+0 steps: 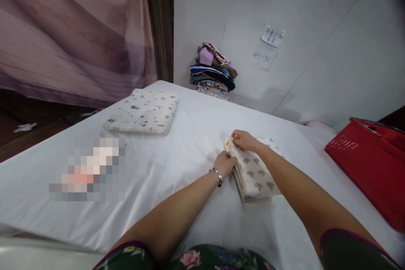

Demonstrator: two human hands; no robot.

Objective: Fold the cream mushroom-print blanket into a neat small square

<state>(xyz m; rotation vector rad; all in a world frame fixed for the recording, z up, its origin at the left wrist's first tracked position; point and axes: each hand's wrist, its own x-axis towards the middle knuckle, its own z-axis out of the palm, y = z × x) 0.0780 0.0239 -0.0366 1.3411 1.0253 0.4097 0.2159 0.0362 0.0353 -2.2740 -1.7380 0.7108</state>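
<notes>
A folded white cloth printed with small grey mushroom shapes lies on the white sheet in front of me. My left hand, with a bracelet on its wrist, grips the cloth's left folded edge, fingers curled. My right hand pinches the cloth's far corner. Both hands touch the same cloth.
A second folded patterned cloth lies at the far left of the sheet. A stack of folded coloured clothes stands against the white wall. A red basket sits at the right edge. A pink curtain hangs at left. A pixelated patch covers part of the sheet.
</notes>
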